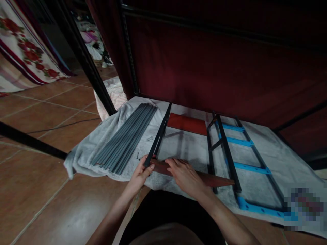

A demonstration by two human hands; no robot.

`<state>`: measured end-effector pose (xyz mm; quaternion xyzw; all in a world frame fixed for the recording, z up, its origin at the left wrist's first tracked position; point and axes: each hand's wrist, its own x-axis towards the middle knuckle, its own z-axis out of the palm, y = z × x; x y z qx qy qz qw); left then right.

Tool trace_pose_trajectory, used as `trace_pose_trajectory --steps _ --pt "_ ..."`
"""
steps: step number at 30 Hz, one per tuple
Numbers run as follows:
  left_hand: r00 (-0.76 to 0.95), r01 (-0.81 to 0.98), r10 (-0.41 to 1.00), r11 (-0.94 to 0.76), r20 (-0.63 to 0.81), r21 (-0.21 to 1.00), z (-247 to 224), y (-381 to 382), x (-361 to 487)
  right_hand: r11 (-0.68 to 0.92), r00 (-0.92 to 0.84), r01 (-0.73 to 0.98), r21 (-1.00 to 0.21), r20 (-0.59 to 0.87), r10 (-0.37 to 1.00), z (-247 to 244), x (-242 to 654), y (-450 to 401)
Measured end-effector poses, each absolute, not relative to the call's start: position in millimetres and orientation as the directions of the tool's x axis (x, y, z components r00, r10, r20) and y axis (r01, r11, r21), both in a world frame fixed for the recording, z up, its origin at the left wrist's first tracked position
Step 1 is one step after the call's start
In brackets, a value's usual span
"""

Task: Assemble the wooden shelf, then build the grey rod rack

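Note:
My left hand (pixel 141 173) is closed around the near corner of a black metal frame, where a dark bar (pixel 155 144) meets the left end of a reddish-brown board (pixel 217 179). Its thumb lies on the board's face. My right hand (pixel 185 177) lies over the same board left of its middle, fingers bent over the upper edge. The board stands on edge between the left bar and the black right-hand frame side (pixel 227 153). At the far end of the frame is an orange-red panel (pixel 187 124). Any fastener at the left corner is hidden by my fingers.
Several grey tubes (pixel 125 137) lie bundled at left on a grey blanket (pixel 87 149). Small screws (pixel 149 139) and an L-shaped key (pixel 138 156) lie beside them. A black frame with blue crosspieces (pixel 251 170) is at right. Dark posts (pixel 84 61) and a red curtain (pixel 204 68) border the surface.

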<state>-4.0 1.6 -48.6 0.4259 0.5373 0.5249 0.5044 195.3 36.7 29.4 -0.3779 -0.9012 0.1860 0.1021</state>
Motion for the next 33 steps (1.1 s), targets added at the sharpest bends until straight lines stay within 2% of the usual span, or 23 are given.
trace_pose_trajectory --steps 10,16,22,29,33 --pt "-0.044 -0.103 0.998 0.037 -0.042 0.994 -67.1 3.3 -13.4 0.621 -0.692 0.649 -0.439 -0.002 0.722 31.4 197.0 35.6" --pt "0.004 -0.126 1.000 0.018 -0.017 0.992 -66.0 0.3 -18.2 0.604 -0.697 0.668 -0.435 -0.081 0.713 36.1 197.2 32.3" --pt "-0.028 -0.083 0.999 0.015 -0.018 0.996 -77.5 -2.7 -15.5 0.571 -0.664 0.706 -0.420 -0.112 0.739 30.7 190.7 32.8" --pt "-0.018 -0.104 1.000 -0.025 0.023 0.994 -79.6 -4.2 -14.6 0.661 -0.727 0.657 -0.361 -0.072 0.683 26.5 166.5 37.7" --pt "-0.034 -0.203 0.999 -0.049 0.043 0.978 -73.2 -8.8 -10.9 0.739 -0.787 0.607 -0.293 -0.093 0.610 26.0 152.6 42.3"
